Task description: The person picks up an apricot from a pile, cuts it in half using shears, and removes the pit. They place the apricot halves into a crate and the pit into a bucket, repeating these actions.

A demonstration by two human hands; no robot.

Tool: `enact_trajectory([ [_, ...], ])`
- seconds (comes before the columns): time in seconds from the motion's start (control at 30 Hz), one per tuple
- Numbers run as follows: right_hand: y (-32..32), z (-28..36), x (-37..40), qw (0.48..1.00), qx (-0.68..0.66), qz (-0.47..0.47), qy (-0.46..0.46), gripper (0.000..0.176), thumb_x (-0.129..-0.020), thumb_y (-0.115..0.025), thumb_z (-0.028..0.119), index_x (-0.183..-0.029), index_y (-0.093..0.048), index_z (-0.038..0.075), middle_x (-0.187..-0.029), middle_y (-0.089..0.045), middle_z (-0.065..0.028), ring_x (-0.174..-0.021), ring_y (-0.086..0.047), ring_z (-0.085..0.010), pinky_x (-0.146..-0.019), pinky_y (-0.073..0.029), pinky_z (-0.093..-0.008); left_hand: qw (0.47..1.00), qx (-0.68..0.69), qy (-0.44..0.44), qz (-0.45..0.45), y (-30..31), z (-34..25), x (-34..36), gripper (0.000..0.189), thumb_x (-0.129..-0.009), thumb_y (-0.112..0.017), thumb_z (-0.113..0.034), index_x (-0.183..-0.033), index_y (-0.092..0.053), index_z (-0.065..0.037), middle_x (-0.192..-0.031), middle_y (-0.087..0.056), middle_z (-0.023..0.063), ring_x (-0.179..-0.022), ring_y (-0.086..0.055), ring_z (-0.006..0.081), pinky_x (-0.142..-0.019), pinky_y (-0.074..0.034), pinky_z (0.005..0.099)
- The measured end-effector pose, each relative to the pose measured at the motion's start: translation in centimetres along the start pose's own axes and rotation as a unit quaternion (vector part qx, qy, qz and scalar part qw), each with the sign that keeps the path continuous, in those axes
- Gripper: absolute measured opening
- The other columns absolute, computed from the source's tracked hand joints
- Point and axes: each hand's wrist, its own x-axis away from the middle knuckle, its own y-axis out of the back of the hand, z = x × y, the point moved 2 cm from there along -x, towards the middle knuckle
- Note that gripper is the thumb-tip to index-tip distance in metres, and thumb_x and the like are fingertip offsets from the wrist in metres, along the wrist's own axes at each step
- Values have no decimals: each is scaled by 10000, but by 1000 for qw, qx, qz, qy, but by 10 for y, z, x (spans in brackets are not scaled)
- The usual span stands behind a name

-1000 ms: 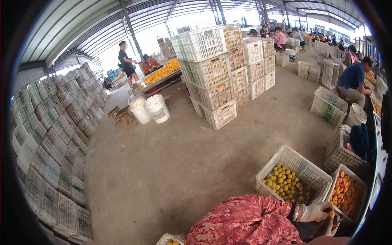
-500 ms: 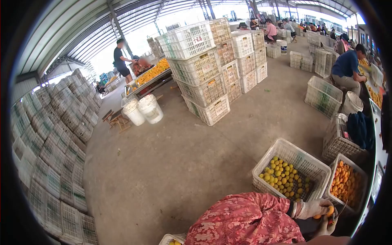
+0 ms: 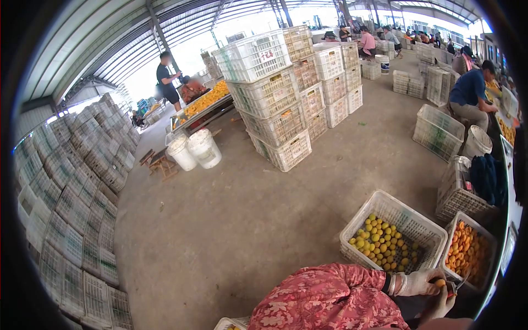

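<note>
My left hand [image 3: 419, 282], in a pale glove, is closed around a small orange fruit [image 3: 440, 282] that looks like an apricot. Close below it, my bare right hand [image 3: 440, 303] grips a small knife [image 3: 463, 278] whose thin blade points up and right. The fingers partly cover its handle. Just beyond my hands stands a white crate [image 3: 396, 201] with several whole yellow apricots [image 3: 379, 240] in it. To its right, a smaller bin [image 3: 491, 237] holds many orange cut-looking fruit pieces [image 3: 465, 247].
Stacked white crates [image 3: 269, 96] rise ahead, and a wall of crates [image 3: 71, 220] lines the left. Two white buckets [image 3: 203, 148] stand by a fruit-covered table [image 3: 201, 103]. A person in blue [image 3: 467, 91] sits at the right. A crate corner [image 3: 231, 323] shows at the bottom.
Two orange fruit parts showed at my left hand before; now one shows. The knife and my right hand have shifted slightly. Far off, the standing person in black has raised their hands.
</note>
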Motion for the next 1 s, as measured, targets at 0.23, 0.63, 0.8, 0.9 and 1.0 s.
enact_trajectory([
  [0.23,-7,-4,-18,999,-20,-13,-27,284,-954,-590,152,-1182,-542,-9,-1054,-630,-96,-894,-632,-171,-769,-516,-280,998,42,-14,-48,3,-19,3,373,-878,-699,-304,-1095,-582,-24,-997,-618,62,-968,-558,153,-884,-438,299],
  [0.63,3,-37,-39,994,-37,-102,-4,352,-936,-617,129,-1254,-526,7,-1094,-630,-84,-931,-636,-176,-800,-519,-285,991,134,10,-27,3,-35,7,309,-997,-546,-339,-1146,-553,-68,-960,-560,-16,-889,-498,74,-805,-430,225],
  [0.8,-26,-2,-4,994,7,100,53,418,-909,-612,84,-1303,-497,6,-1131,-619,-89,-1000,-615,-178,-883,-481,-275,987,158,-4,-30,6,-30,9,264,-1008,-534,-291,-1151,-542,-68,-999,-557,-21,-910,-490,66,-820,-422,222],
  [0.9,-45,16,19,977,117,93,154,500,-878,-591,29,-1354,-447,-19,-1217,-582,-109,-1109,-567,-196,-963,-432,-286,981,161,-101,-43,6,-13,1,247,-1023,-503,-256,-1168,-532,-58,-1019,-573,-18,-933,-500,69,-846,-428,233],
  [1.0,-43,24,20,979,142,114,93,512,-877,-579,27,-1364,-431,-23,-1255,-558,-117,-1155,-541,-196,-1008,-402,-288,979,184,-88,-3,5,-14,2,223,-1019,-512,-297,-1099,-560,-94,-982,-546,-8,-968,-483,81,-900,-389,228],
])
